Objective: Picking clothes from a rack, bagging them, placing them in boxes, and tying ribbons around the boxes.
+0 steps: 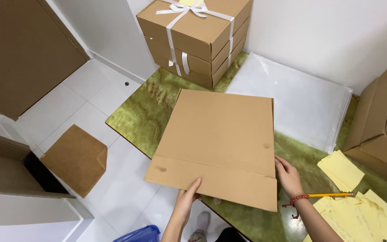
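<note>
With the left hand (185,199) and right hand (287,175) gripping the flattened cardboard box (220,145) overhanging the table (146,112) edge, it could slip floorward.

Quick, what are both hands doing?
Left hand: gripping the flat cardboard sheet at its near edge.
Right hand: gripping the sheet's right edge.

A flat, unfolded brown cardboard box (218,145) lies in the middle of the green table (144,112), its near edge overhanging. At the far edge stands a stack of shut brown cartons (198,40), tied with white ribbon and a bow on top. More brown cartons (381,125) stand at the right edge, and a small open brown box (75,159) sits on the white floor at the left.
</note>
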